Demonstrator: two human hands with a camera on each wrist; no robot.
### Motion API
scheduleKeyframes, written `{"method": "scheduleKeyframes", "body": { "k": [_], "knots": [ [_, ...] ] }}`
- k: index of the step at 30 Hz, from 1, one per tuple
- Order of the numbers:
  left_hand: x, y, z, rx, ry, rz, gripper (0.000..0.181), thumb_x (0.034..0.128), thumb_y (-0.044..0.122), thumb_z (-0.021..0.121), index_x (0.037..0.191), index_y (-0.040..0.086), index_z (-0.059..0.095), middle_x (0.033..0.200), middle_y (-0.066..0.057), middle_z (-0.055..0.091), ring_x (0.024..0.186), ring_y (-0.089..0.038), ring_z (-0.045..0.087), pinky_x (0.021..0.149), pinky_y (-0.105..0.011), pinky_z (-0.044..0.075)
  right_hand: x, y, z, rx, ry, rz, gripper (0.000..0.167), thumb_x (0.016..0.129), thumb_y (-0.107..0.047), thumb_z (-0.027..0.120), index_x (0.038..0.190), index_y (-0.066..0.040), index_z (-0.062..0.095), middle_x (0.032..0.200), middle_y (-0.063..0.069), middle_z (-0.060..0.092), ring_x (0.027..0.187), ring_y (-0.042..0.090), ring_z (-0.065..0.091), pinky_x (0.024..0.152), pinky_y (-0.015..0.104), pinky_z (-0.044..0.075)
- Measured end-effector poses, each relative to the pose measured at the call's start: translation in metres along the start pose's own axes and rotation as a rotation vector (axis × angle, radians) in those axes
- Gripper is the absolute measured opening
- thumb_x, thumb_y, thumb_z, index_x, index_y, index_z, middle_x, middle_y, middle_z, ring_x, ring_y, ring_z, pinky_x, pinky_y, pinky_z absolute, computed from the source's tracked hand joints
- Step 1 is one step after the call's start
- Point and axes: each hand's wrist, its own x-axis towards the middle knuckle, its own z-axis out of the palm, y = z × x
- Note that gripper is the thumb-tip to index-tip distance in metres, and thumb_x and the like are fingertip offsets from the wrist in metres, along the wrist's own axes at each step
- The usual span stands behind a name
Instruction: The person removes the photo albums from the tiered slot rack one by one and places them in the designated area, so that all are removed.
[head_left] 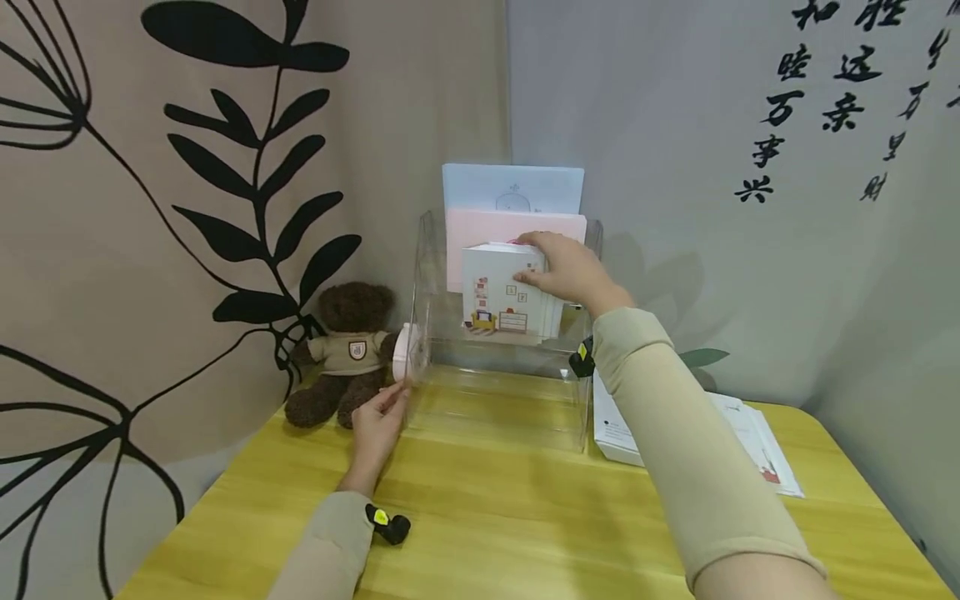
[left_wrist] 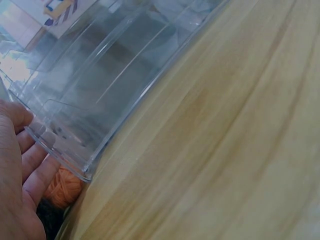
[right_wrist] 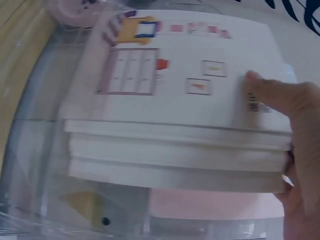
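A stack of white booklets with a printed room picture on the front stands in a tier of a clear acrylic rack. My right hand grips the stack from its upper right, thumb on the printed front face, as the right wrist view shows; the other fingers are mostly hidden behind. Low at the rack's left side, my left hand holds the clear side panel by its edge, some fingers showing through it. Behind the booklets, a pink sheet or booklet and a pale blue one rise in the higher tiers.
Left of the rack, a brown teddy bear in a beige shirt sits against the wall. A round white-pink object is beside the rack. More white booklets lie at its right on the yellow wooden table. Walls close off the back.
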Motion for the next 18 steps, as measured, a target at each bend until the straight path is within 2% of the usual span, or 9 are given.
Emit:
{"method": "scheduleKeyframes", "body": {
  "k": [3, 6, 11, 13, 18],
  "knots": [
    [-0.007, -0.004, 0.002, 0.005, 0.0, -0.009, 0.034, 0.0956, 0.035, 0.072, 0.124, 0.016, 0.074, 0.115, -0.009, 0.073, 0.104, -0.024, 0.071, 0.083, -0.038, 0.058, -0.008, 0.005, 0.015, -0.051, 0.032, 0.007, 0.061, 0.094, -0.041, 0.071, 0.146, -0.015, 0.051, 0.127, 0.006, 0.063, 0.113, 0.025, 0.059, 0.098, 0.048, 0.047],
    [-0.01, -0.006, 0.003, 0.006, 0.008, 0.004, 0.033, 0.0957, 0.034, 0.072, 0.123, 0.016, 0.075, 0.116, -0.009, 0.073, 0.102, -0.024, 0.071, 0.081, -0.037, 0.059, -0.015, 0.007, 0.024, -0.077, 0.069, 0.026, 0.061, 0.093, -0.043, 0.072, 0.143, -0.013, 0.053, 0.122, 0.006, 0.065, 0.109, 0.025, 0.06, 0.093, 0.047, 0.05],
    [-0.008, -0.005, 0.006, 0.003, 0.011, 0.022, 0.033, 0.096, 0.034, 0.071, 0.124, 0.016, 0.075, 0.116, -0.008, 0.073, 0.102, -0.024, 0.072, 0.08, -0.035, 0.059, -0.017, 0.003, 0.02, -0.136, 0.097, 0.037, 0.05, 0.089, -0.044, 0.077, 0.126, -0.016, 0.061, 0.109, 0.003, 0.07, 0.095, 0.024, 0.066, 0.081, 0.045, 0.053],
    [-0.006, -0.003, 0.006, -0.001, 0.015, 0.035, 0.032, 0.0961, 0.034, 0.071, 0.124, 0.017, 0.075, 0.114, -0.007, 0.074, 0.101, -0.023, 0.072, 0.081, -0.036, 0.058, -0.017, -0.001, 0.014, -0.162, 0.077, 0.026, 0.048, 0.087, -0.043, 0.079, 0.125, -0.018, 0.061, 0.108, 0.003, 0.072, 0.092, 0.024, 0.067, 0.079, 0.046, 0.053],
    [-0.002, 0.0, 0.004, -0.003, 0.024, 0.037, 0.033, 0.0956, 0.036, 0.071, 0.123, 0.019, 0.075, 0.112, -0.005, 0.075, 0.101, -0.021, 0.072, 0.083, -0.039, 0.058, -0.014, -0.01, 0.001, -0.24, -0.032, 0.004, 0.056, 0.086, -0.046, 0.079, 0.134, -0.025, 0.057, 0.112, 0.004, 0.073, 0.093, 0.025, 0.067, 0.084, 0.049, 0.052]
  ]
}}
